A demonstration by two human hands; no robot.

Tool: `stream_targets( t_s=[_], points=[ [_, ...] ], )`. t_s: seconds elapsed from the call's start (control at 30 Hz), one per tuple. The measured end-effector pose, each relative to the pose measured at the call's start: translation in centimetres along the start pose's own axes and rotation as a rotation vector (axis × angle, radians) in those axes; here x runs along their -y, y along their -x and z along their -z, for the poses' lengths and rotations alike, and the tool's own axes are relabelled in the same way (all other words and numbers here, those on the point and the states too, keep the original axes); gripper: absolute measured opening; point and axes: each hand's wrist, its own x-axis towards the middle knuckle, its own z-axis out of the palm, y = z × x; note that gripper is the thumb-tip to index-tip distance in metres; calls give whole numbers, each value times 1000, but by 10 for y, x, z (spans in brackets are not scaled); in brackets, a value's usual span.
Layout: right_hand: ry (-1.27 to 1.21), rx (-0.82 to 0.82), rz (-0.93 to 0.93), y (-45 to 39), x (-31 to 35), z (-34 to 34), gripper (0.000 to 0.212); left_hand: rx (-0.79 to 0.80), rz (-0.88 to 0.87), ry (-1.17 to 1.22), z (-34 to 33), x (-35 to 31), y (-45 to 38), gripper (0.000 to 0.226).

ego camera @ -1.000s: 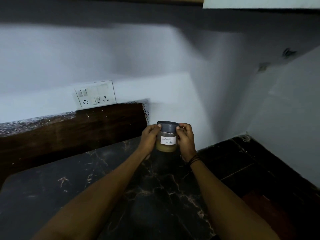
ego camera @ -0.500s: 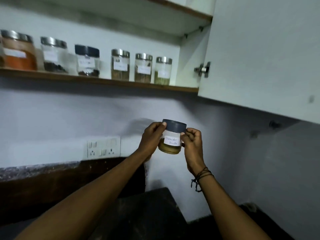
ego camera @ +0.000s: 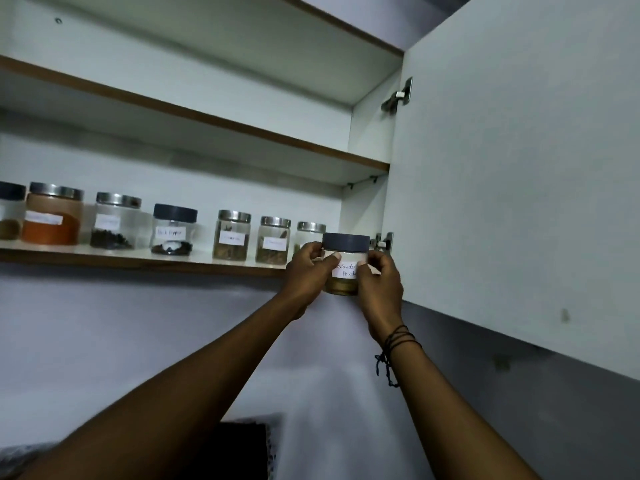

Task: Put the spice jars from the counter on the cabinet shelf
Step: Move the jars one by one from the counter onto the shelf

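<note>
A clear spice jar (ego camera: 345, 268) with a dark grey lid, a white handwritten label and yellowish powder is held up between both hands. My left hand (ego camera: 309, 271) grips its left side and my right hand (ego camera: 379, 285) grips its right side. The jar hangs just in front of the right end of the lower cabinet shelf (ego camera: 145, 259), its base below the shelf edge. Several labelled spice jars (ego camera: 232, 240) stand in a row on that shelf. The rightmost jar on the shelf (ego camera: 309, 233) is partly hidden behind my left hand and the held jar.
The white cabinet door (ego camera: 519, 168) stands open close on the right, with hinges (ego camera: 382, 242) near the held jar. An upper shelf (ego camera: 207, 116) runs above. A pale wall lies below the cabinet, and a dark counter corner (ego camera: 242, 448) shows at the bottom.
Both hands have lifted the jar from just above the counter up to the right end of the lower shelf. My view has tilted upward from the counter to the cabinet.
</note>
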Motion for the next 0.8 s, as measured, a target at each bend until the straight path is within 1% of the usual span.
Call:
stream_targets(
  t_s=[0.1,0.17,0.23,0.33,0.43,0.5,0.63,0.8],
  points=[
    [90,99,34,-5,2,-2,47,-41,-25,-78,-6,-2,-11,41],
    [147,156,68,-9,-1,-3,53,-51,-43,-115,-11,-2,-18,40],
    [198,193,92,-18,-6,-5,52,-63,-64,-141,-15,0,-26,36],
    [283,204,124,-33,-11,-9,49,-65,-67,-172,-21,7,-37,32],
    [275,222,95,-54,-24,-11,51,-70,-71,-203,-31,15,-55,30],
    [236,206,34,-69,-37,-15,53,-58,-70,-244,-36,20,-69,34],
    [201,194,-68,-88,-61,-24,48,0,-40,-309,-48,34,-93,44],
    [265,240,-24,-109,-77,-41,50,29,-9,-360,-51,52,-121,45]
  ],
)
